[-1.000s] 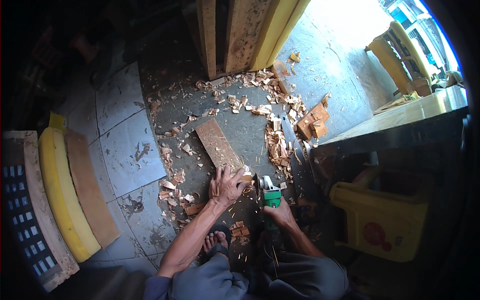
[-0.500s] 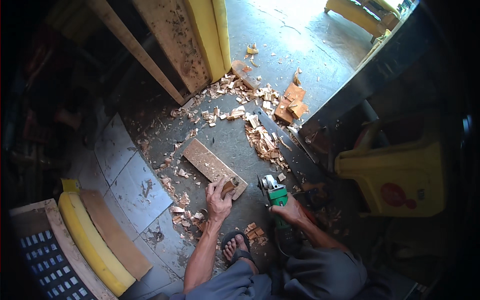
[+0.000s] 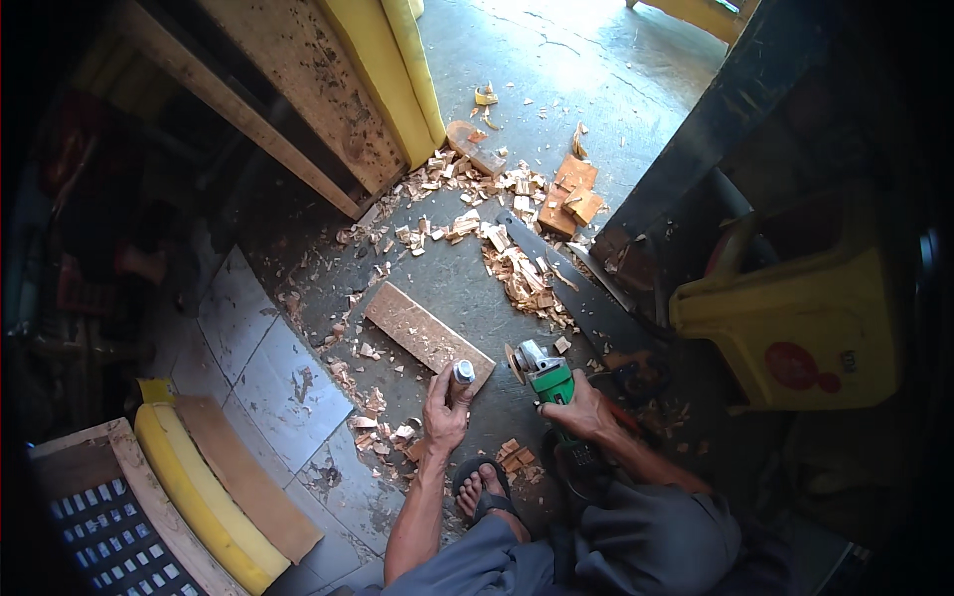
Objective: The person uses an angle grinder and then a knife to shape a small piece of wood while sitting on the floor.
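Observation:
My left hand [image 3: 444, 415] is closed around a small piece with a round, silvery end [image 3: 463, 372]. Its lower part is hidden in my fingers, and I cannot make out its kind. It is over the near end of a flat wooden board [image 3: 422, 330] lying on the floor. In my right hand [image 3: 588, 409] is a green angle grinder [image 3: 550, 380], its disc [image 3: 515, 364] turned toward the left hand, a short gap from the board. Whether the disc spins cannot be told.
A handsaw [image 3: 581, 293] lies beyond the grinder among wood chips [image 3: 517, 273]. Reddish wood blocks [image 3: 571, 199] sit farther off. A yellow jerrycan [image 3: 785, 338] stands at right, yellow-padded furniture [image 3: 383, 79] at far left. Pale tiles [image 3: 298, 397] and a padded wooden frame [image 3: 204, 497] are at near left.
My left hand has turned the piece so its silvery end faces up, and it now sits slightly off to the right. The grinder has tilted, showing more of its disc's face.

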The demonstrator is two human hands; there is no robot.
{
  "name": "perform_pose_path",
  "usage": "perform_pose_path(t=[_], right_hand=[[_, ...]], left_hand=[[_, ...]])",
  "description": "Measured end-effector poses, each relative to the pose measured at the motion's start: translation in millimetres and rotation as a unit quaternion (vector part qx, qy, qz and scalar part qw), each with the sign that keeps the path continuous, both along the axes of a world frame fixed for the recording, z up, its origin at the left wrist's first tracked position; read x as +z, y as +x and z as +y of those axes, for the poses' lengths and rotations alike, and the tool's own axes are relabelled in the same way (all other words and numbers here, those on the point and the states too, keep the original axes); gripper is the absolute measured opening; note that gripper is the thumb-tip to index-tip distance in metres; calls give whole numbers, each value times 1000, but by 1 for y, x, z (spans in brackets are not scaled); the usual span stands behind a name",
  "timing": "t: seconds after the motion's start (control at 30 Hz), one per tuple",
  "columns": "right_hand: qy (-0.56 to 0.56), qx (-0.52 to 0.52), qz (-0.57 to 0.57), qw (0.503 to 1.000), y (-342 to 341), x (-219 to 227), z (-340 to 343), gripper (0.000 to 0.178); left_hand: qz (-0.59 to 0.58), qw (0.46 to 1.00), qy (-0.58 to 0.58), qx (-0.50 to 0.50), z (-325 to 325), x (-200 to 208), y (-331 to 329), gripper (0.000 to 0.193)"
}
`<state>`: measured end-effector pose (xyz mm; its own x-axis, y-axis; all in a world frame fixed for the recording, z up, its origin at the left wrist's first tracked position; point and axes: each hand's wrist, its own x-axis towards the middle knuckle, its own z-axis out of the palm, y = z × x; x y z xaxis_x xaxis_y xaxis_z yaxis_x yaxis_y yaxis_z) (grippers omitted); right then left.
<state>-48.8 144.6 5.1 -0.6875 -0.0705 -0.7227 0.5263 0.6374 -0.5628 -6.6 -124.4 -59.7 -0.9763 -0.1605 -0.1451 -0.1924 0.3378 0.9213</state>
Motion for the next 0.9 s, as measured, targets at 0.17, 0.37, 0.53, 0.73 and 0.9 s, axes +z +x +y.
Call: perform_pose_path(t=[0.17,0.37,0.53,0.73,0.9], right_hand=[[-13,-16,2,1000,1,3,1,78],[-150,-49,28,987,11,-11,12,70],[-359,-109,-133,917,6,13,5,59],[-364,-59,-130,920,13,8,-2,56],[-363,-48,-122,923,16,7,-5,56]], left_hand=[[-18,997,75,19,3,-5,10,54],[45,999,1,19,5,12,1,51],[110,986,-115,39,-1,18,-9,50],[147,975,-152,60,-1,21,-14,50],[159,975,-146,53,5,31,-16,51]])
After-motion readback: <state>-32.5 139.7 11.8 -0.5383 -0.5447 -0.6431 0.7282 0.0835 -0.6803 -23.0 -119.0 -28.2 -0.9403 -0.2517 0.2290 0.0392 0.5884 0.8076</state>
